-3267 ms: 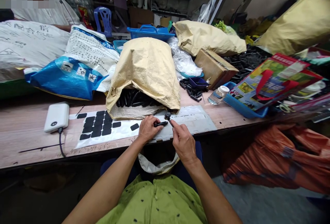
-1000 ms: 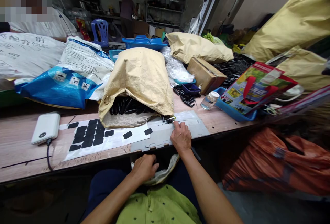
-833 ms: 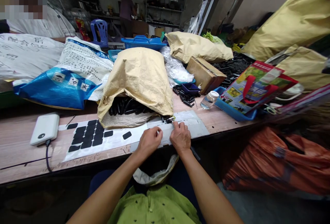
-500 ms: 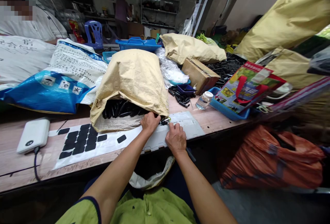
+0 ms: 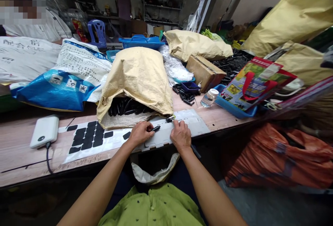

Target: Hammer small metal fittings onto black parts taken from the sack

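My left hand (image 5: 142, 132) pinches a short black cylindrical piece (image 5: 156, 128) just above the grey board (image 5: 196, 123) at the table's front edge. Fingers curled, my right hand (image 5: 180, 134) is closed at the near side of a small black-and-metal device (image 5: 170, 118); what its fingertips grip is hidden. Behind both hands lies a tan woven sack (image 5: 142, 76), its mouth facing me, with many black pieces (image 5: 127, 107) inside. Left of my left hand, a white sheet carries rows of black rounded-square stickers (image 5: 90, 135).
A white power bank (image 5: 44, 131) with a cable lies at left. Toward the right stand a lidded jar (image 5: 209, 98), a cardboard box (image 5: 205, 73) and a blue tray (image 5: 234, 109) holding a colourful bag. An orange sack (image 5: 278, 156) sits below. A person (image 5: 124, 7) stands far behind.
My left hand has drawn away from the device, left and toward me, with the black piece now showing in its fingers. My right hand stays at the device. The whole view has shifted slightly.
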